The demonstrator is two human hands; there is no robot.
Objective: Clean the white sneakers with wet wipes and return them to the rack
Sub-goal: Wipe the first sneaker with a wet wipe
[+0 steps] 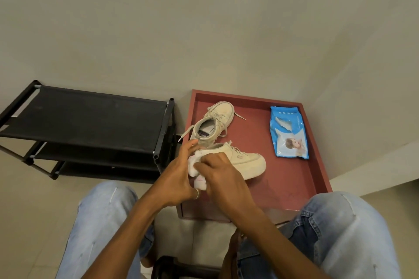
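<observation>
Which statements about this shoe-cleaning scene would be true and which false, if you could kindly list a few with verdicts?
1. The near sneaker and the far sneaker are both on the red tray. True.
2. The wipes pack lies on the black rack. False: it lies on the tray, right of the sneakers.
3. The left hand and the right hand hold a white wipe at the near sneaker's heel. True.
4. The far sneaker lies upside down. False: it stands upright, opening upward.
</observation>
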